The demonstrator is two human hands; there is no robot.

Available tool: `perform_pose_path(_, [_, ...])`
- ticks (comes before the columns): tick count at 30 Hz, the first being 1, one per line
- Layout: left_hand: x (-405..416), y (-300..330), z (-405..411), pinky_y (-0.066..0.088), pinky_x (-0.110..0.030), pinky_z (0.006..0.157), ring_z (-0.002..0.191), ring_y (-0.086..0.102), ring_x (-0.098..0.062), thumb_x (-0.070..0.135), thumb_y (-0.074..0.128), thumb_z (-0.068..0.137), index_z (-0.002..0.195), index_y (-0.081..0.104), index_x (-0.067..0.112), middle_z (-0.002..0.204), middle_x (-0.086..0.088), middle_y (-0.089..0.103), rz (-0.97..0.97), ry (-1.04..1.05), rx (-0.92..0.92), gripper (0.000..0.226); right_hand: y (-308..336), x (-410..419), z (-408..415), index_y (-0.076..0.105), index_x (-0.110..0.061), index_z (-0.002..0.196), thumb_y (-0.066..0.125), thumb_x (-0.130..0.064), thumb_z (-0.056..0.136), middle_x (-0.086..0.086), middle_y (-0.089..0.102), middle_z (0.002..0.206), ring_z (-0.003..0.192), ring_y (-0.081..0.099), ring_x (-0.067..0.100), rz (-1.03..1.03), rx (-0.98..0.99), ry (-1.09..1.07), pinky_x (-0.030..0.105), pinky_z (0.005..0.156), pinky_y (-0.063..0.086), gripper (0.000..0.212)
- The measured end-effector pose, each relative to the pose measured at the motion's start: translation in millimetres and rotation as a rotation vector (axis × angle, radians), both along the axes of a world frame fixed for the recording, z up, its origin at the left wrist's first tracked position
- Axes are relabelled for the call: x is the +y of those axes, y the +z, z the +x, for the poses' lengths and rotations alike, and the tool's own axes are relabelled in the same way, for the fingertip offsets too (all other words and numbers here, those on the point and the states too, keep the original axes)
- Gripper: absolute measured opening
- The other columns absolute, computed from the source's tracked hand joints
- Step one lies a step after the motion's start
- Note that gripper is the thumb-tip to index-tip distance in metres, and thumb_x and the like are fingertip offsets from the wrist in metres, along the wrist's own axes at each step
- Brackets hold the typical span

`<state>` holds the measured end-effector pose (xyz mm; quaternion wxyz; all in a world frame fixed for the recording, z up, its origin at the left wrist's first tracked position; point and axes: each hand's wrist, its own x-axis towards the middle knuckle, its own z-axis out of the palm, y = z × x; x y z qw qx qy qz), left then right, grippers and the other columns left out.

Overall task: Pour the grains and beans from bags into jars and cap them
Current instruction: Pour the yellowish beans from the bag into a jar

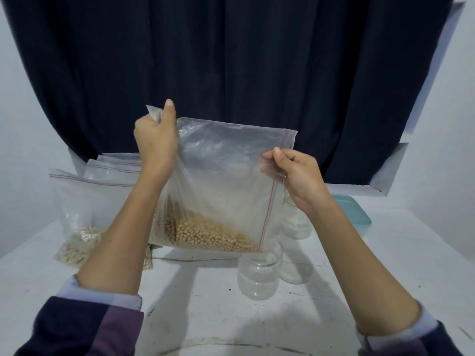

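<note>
Both hands, left hand [154,140] and right hand [295,173], gripped the soybean bag [218,191] above the empty jar [258,273]; pouring probably required tilting its zipper corner lower.

A dark navy curtain [231,60] hangs in long vertical folds across the back of the scene, filling most of the upper view. Pale white walls [23,111] flank it on both sides. Below lies a white table [205,304], its surface scuffed with dark specks and thin scratch marks. At the table's far right edge, close to the wall, sits a shallow teal plastic container [356,210] with rounded corners. A curved dark line crosses the near edge of the table at the bottom of the view.
</note>
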<state>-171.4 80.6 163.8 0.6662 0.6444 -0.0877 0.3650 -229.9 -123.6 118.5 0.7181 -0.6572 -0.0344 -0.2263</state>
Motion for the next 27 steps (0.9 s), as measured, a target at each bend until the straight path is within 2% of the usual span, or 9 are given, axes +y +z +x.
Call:
perform_pose_path(3, [-2.1, 0.7, -0.7, 0.022, -0.02, 0.045, 0.033, 0.021, -0.006, 0.027, 0.048, 0.097, 0.052, 0.017, 0.02, 0.031, 0.012, 0.021, -0.013, 0.029, -0.012, 0.056, -0.5, 0.6, -0.8, 0.069, -0.008, 0.083, 0.054, -0.011, 0.096, 0.0, 0.07, 0.081, 0.066, 0.067, 0.013, 0.04, -0.011, -0.001, 0.023, 0.075, 0.057, 0.02])
perform_pose_path(8, [-0.3, 0.0, 0.4, 0.035, -0.031, 0.056, 0.034, 0.021, -0.006, 0.026, 0.048, 0.097, 0.05, 0.018, 0.021, 0.033, 0.013, 0.022, -0.057, 0.01, -0.013, 0.056, -0.6, 0.4, -1.3, 0.071, -0.008, 0.085, 0.057, -0.011, 0.093, -0.001, 0.072, 0.083, 0.068, 0.068, 0.016, 0.087, -0.005, 0.019, 0.027, 0.079, 0.058, 0.016])
perform_pose_path(14, [-2.0, 0.9, 0.7, 0.019, -0.017, 0.042, 0.034, 0.021, -0.005, 0.022, 0.047, 0.098, 0.051, 0.018, 0.019, 0.032, 0.013, 0.022, -0.057, 0.014, -0.042, 0.055, 0.3, -2.9, -1.5, 0.071, -0.007, 0.088, 0.058, -0.012, 0.093, 0.002, 0.072, 0.087, 0.071, 0.068, 0.016, 0.096, 0.015, 0.049, 0.024, 0.076, 0.057, 0.015])
perform_pose_path(18, [-4.0, 1.7, -1.2, 0.018, -0.017, 0.041, 0.033, 0.021, -0.004, 0.02, 0.046, 0.098, 0.051, 0.018, 0.019, 0.031, 0.014, 0.022, -0.059, 0.015, -0.053, 0.054, -0.1, -1.6, -2.3, 0.07, -0.008, 0.083, 0.055, -0.009, 0.094, 0.001, 0.073, 0.079, 0.072, 0.069, 0.012, 0.07, -0.01, 0.059, 0.022, 0.076, 0.056, 0.019])
perform_pose_path(23, [-6.2, 2.5, -1.3, 0.017, -0.019, 0.042, 0.034, 0.02, -0.005, 0.019, 0.046, 0.098, 0.051, 0.018, 0.02, 0.032, 0.013, 0.022, -0.075, 0.021, -0.06, 0.055, -0.9, -1.3, -1.2, 0.069, -0.007, 0.086, 0.054, -0.012, 0.096, 0.005, 0.072, 0.083, 0.074, 0.07, 0.013, 0.037, -0.003, 0.047, 0.025, 0.08, 0.055, 0.019])
perform_pose_path(27, [-5.2, 2.5, 1.2, 0.018, -0.02, 0.042, 0.035, 0.02, -0.005, 0.02, 0.046, 0.097, 0.05, 0.018, 0.02, 0.032, 0.014, 0.022, -0.088, 0.023, -0.053, 0.055, -0.4, -2.5, -1.5, 0.069, -0.006, 0.088, 0.055, -0.012, 0.095, 0.004, 0.072, 0.082, 0.072, 0.07, 0.011, 0.043, -0.021, 0.055, 0.02, 0.073, 0.055, 0.017])
